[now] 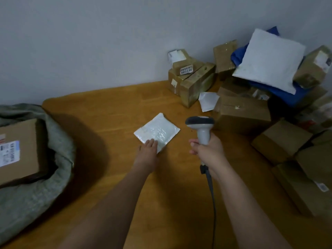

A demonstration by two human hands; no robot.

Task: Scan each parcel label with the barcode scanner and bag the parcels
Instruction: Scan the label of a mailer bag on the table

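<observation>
White mailer under the hand, scanner ready

White and flat, a padded mailer (157, 131) lies on the wooden surface (107, 112), apart from the heap at right. The left hand (149, 150) rests its fingers (151, 142) on the near corner, pressing rather than gripping. The right hand (208, 149) has its fingers clamped round the handle of the barcode scanner (200, 126), whose head hovers just beside the mailer.

This looks like the scanning step. No label shows on the upturned face, so the next move probably calls for flipping it, then aiming the scanner.

Counted: one scanner, one grey sack (59, 141) at left holding one labelled box (18, 151). The unscanned pile (242, 108) holds roughly a dozen brown boxes, two more white mailers and something blue; blur prevents an exact tally.
</observation>
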